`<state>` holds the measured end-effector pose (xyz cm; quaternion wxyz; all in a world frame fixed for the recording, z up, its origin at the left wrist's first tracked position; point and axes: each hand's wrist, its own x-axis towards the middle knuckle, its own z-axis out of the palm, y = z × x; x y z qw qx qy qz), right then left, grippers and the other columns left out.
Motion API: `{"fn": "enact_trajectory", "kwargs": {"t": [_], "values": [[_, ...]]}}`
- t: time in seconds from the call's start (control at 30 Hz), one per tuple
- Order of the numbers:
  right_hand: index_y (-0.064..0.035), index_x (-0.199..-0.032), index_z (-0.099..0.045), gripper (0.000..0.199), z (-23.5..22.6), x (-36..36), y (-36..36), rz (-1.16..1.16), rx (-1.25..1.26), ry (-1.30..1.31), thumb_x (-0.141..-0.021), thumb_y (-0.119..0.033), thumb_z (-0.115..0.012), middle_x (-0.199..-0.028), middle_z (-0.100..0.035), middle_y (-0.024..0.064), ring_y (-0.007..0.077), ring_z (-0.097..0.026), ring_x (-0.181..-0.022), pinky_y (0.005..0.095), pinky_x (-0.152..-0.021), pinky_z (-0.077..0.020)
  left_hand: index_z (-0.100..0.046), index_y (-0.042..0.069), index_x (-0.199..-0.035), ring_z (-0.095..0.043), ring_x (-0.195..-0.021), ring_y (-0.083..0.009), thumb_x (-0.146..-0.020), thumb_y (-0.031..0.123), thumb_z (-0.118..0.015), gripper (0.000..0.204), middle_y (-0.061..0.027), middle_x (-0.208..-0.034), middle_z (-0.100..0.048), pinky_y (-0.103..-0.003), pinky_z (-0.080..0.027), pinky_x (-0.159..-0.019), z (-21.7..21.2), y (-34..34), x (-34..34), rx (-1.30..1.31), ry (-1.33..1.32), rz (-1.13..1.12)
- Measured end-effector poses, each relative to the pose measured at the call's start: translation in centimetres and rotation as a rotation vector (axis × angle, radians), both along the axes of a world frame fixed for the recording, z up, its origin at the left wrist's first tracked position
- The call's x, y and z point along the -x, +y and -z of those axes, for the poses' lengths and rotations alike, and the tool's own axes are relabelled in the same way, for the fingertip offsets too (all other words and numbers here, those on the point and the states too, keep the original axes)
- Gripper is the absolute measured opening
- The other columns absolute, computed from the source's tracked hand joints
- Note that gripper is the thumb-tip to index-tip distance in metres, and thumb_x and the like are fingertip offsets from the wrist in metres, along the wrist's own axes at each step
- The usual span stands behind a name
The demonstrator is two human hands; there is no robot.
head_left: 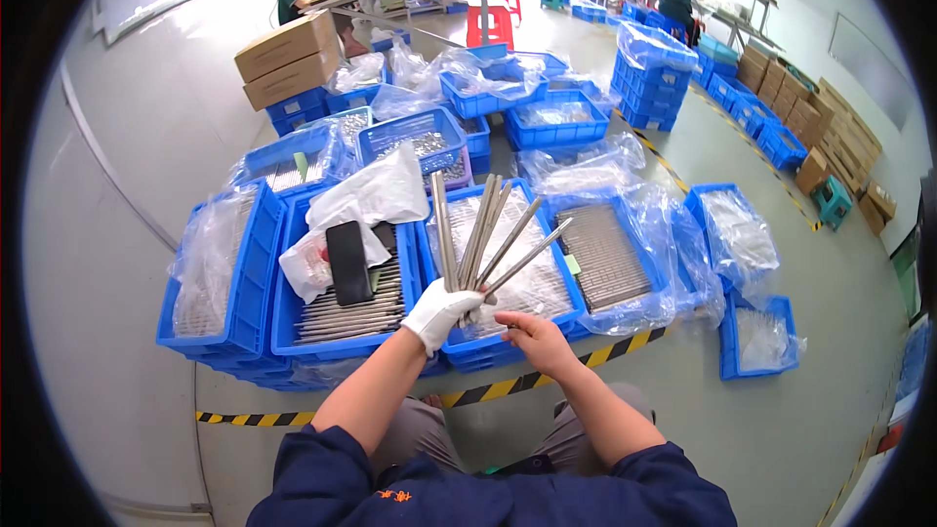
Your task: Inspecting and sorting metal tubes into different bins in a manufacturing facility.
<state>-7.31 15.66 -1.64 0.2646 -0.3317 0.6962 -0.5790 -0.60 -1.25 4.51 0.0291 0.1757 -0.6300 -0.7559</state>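
My left hand [441, 314], in a white glove, is wrapped round the lower ends of several thin metal rods [476, 239]. The rods fan upward and away from me, some tilting right. Just right of their lower ends is my bare right hand [539, 344], fingers loosely bent with a gap at the thumb and no rod seen in it. Beneath the rods stands a blue bin [576, 304] holding pale, plastic-covered contents. In the bin to its left, more metal rods [351, 320] lie in a row under a black phone [348, 262] and a white plastic bag [376, 190].
To the right, another blue bin holds close-packed rods [610, 254] edged with clear plastic. Stacked blue crates [654, 78] and cardboard boxes [288, 54] stand farther back. Yellow-black tape [517, 385] crosses the floor before me. A person [675, 0] stands at the far right; others are at far benches.
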Motion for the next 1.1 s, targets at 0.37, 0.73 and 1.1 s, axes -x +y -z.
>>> {"fn": "enact_trajectory", "kwargs": {"t": [0.37,0.73,1.1], "values": [[-0.0012,-0.109,-0.049,0.026,-3.4,4.3,-4.2,0.245,0.309,-0.275,-0.085,-0.012,-0.047,-0.082,-0.06,0.0079,0.0128,-0.056,-0.072,0.0225,-0.066,-0.0448,-0.06,0.004,-0.082,-0.048,-0.052,-0.0079,-0.07,0.012,-0.061,0.015,-0.0013,-0.062,-0.054,-0.022,-0.038,-0.046,1.9,-1.3,-3.8,-0.118,0.075,0.003],[-0.0025,-0.105,-0.052,0.021,-5.5,7.8,0.6,0.315,0.652,-0.544,-0.086,-0.008,-0.044,-0.077,-0.058,0.0077,0.0145,-0.055,-0.068,0.0264,-0.063,-0.0471,-0.059,0.004,-0.085,-0.049,-0.06,-0.0055,-0.07,0.012,-0.058,0.017,-0.0023,-0.075,-0.061,-0.02,-0.039,-0.051,2.5,0.3,-1.6,-0.187,-0.008,0.137],[-0.0006,-0.105,-0.052,0.023,-6.8,5.5,0.5,0.327,0.486,-0.261,-0.086,-0.009,-0.044,-0.086,-0.059,0.0102,0.0171,-0.057,-0.079,0.0275,-0.071,-0.0465,-0.057,0.002,-0.085,-0.048,-0.053,-0.0085,-0.069,0.009,-0.06,0.017,-0.008,-0.074,-0.06,-0.022,-0.039,-0.048,2.4,-0.4,-2.7,-0.209,0.018,0.074]]}}
